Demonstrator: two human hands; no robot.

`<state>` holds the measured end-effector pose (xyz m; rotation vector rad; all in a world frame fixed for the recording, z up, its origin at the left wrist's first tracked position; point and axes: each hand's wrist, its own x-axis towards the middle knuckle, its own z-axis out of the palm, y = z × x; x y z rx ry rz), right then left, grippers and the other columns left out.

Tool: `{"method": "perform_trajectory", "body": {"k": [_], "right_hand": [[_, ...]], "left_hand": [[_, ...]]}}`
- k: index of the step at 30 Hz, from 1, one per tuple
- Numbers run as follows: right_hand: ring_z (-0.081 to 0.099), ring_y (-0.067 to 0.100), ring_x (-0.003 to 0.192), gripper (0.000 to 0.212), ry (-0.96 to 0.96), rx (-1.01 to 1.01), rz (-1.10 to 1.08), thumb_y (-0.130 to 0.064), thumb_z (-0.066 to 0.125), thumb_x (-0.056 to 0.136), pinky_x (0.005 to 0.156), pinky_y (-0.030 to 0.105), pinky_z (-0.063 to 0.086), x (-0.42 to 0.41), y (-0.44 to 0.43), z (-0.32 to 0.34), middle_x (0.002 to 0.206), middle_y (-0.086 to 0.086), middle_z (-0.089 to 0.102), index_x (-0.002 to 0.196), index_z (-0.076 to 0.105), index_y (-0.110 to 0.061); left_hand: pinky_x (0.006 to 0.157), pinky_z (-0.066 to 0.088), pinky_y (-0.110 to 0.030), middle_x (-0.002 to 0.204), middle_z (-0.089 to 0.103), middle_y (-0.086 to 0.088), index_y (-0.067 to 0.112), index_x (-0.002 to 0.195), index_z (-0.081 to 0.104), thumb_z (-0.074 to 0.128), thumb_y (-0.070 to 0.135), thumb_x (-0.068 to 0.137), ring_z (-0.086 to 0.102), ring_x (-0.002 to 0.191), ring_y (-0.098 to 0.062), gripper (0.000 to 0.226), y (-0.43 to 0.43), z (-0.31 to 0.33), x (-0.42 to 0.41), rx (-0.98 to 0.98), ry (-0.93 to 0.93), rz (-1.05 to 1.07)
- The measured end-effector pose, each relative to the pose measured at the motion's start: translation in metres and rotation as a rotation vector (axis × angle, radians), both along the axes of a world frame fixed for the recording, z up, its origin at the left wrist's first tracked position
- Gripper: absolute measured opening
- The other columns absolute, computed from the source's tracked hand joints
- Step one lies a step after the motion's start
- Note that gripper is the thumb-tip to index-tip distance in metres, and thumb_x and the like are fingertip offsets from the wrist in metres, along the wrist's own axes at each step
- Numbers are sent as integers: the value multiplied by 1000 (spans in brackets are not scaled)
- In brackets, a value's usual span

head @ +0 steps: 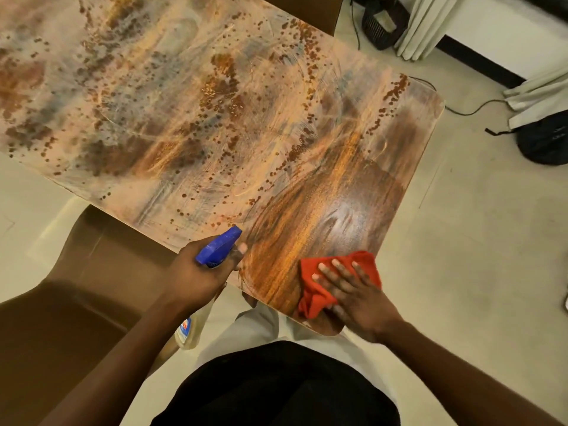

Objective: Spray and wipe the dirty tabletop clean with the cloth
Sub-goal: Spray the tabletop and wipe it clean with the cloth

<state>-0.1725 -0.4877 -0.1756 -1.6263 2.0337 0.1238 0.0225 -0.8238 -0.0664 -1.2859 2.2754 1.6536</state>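
Two hands: both are seen at the near corner of the tabletop.
Left hand: it is closed around the neck of the spray bottle, with one finger laid at the front under the blue spray head; the nozzle is pointed toward the table.
Right hand: it is laid flat, fingers spread, on the red cloth.
Red cloth: it is crumpled and pressed on the near right corner of the table.
Tabletop: a pale smeared film and brown spots are seen over most of it; dark shiny wood is shown around the cloth.
Chair: a brown seat is placed at the left, beside the table edge.
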Motion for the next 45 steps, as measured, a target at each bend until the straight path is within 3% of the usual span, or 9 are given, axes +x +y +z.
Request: {"method": "perform_trajectory", "body": {"k": [3,9,17,23,26,34,39,41,45], "right_hand": [[-5,24,169,68,13,59,-279,-60,14,111,133,62,11,-60,-22,9,183,-4,-2,174,5,-34],[-23,28,165,70,7,51,-717,-60,17,115,132,61,-13,-130,-161,2,180,-1,-22,172,-16,-36],[-37,28,159,83,-141,56,-241,-68,-9,94,129,65,-13,2,-271,0,176,1,-31,166,-26,-31],[-2,26,170,65,-120,-56,106,-50,27,113,134,58,-5,98,-185,-4,183,0,9,174,15,-29],[0,23,170,66,-72,-77,36,-50,32,115,135,52,-4,85,-118,-2,183,-4,9,175,13,-32],[-11,21,169,68,22,22,-458,-57,16,112,135,53,-1,-43,-38,1,182,-7,-8,174,1,-35],[-18,25,167,67,30,-7,-753,-58,17,116,134,58,-7,-145,-90,-5,182,-2,-16,174,-9,-36],[-21,28,166,69,9,-6,-837,-57,18,116,133,61,-9,-171,-133,-6,181,0,-19,173,-13,-34],[-28,32,163,70,-2,-40,-649,-58,11,114,131,61,-15,-148,-216,-10,177,2,-29,169,-24,-32]], "left_hand": [[71,64,-59,76,79,-6,32,94,77,65,75,84,70,60,-31,46,-5,0,1,-18,-3,0],[76,67,-55,82,82,6,33,96,76,71,62,93,74,63,-22,29,-16,-2,6,-80,-31,35],[57,60,-35,75,81,6,36,88,76,65,88,76,69,49,-15,54,-25,10,10,-90,45,141],[73,61,-61,66,72,-16,16,88,75,62,83,76,70,66,-45,69,-26,14,7,-128,13,112],[70,57,-61,63,67,-24,4,90,75,60,87,76,66,65,-49,85,-27,14,2,-112,-26,72],[76,59,-63,70,71,-25,6,87,74,72,58,95,69,71,-49,53,-21,13,-28,-151,-55,83],[76,61,-61,76,74,-21,16,96,79,67,64,89,70,70,-47,50,-16,28,-47,-160,27,157],[64,61,-48,64,74,-8,19,91,80,70,70,90,73,58,-30,52,-16,35,-51,-159,32,178],[61,54,-29,66,76,-9,26,88,79,65,63,87,67,49,-12,40,-11,49,-53,-168,11,214]]}}
